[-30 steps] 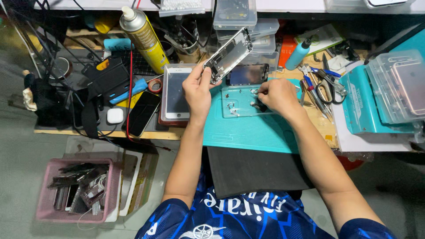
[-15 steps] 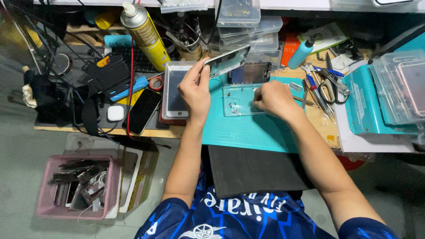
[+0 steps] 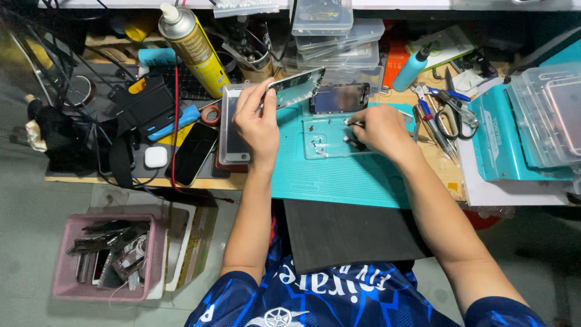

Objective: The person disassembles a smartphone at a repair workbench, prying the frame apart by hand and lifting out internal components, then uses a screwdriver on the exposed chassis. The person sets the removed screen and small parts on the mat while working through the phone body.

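My left hand (image 3: 257, 124) grips an opened phone housing (image 3: 296, 86) by its near end and holds it tilted above the teal work mat (image 3: 339, 172). Just right of the housing a dark phone screen (image 3: 339, 98) lies flat at the mat's far edge. My right hand (image 3: 378, 128) rests on a clear parts tray (image 3: 324, 139) on the mat, fingers pinched around a thin tool whose tip points left; the tool itself is mostly hidden. Small screws and parts lie in the tray. A white-framed phone (image 3: 233, 124) lies under my left wrist.
A yellow spray can (image 3: 193, 42) stands at the back left. Clear plastic boxes (image 3: 336, 30) are stacked behind the mat. Scissors and pliers (image 3: 445, 112) lie to the right, beside a teal case (image 3: 508, 136). A black phone (image 3: 193, 151) lies left. A pink basket (image 3: 109, 257) sits on the floor.
My left hand has lowered and flattened the housing, which stood more upright a second ago. My right hand has shifted slightly left over the parts tray.
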Tool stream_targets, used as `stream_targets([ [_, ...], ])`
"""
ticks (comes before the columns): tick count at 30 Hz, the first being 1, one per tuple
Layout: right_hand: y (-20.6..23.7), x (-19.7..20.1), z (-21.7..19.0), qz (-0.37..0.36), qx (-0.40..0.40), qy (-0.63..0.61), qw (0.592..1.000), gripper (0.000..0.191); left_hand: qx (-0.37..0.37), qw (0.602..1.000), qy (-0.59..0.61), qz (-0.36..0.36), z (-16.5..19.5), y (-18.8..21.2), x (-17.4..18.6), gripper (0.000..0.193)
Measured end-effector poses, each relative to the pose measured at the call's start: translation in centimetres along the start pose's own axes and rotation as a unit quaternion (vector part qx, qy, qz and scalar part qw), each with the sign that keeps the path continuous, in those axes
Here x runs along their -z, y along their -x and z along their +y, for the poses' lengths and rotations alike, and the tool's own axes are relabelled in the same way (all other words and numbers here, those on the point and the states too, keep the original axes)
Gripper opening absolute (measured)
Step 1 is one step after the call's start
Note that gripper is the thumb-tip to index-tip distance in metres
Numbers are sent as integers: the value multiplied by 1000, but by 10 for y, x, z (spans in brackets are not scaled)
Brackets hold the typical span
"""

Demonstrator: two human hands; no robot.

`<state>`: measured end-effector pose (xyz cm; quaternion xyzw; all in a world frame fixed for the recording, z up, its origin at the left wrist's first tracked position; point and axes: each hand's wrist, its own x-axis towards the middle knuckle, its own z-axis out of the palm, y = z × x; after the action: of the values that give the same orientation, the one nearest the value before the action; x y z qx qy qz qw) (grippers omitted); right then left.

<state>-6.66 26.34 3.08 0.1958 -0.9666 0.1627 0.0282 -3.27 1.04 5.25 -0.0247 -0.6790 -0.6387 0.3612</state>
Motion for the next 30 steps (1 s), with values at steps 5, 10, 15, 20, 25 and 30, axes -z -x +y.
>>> stream_targets([
  [5, -5, -8, 1, 16, -18, -34, 999, 21, -16, 1000, 0, 0, -4, 1, 0, 19],
  [10, -10, -17, 3, 31, -16, -40, 999, 20, -8, 1000, 21, 3, -7, 1, 0, 19],
  [15, -17, -20, 4, 37, -25, -11, 999, 19, -3, 1000, 0, 7, -7, -4, 6, 20],
  [20, -19, -21, 5, 31, -34, -9, 999, 18, -3, 1000, -13, 6, -6, -6, 5, 19],
  [25, -18, -20, 5, 24, -31, 2, 999, 19, -9, 1000, -12, 3, -6, -6, 6, 19],
  [30, -20, -23, 5, 31, -18, -8, 999, 17, -21, 1000, -17, 6, -9, -6, 7, 19],
])
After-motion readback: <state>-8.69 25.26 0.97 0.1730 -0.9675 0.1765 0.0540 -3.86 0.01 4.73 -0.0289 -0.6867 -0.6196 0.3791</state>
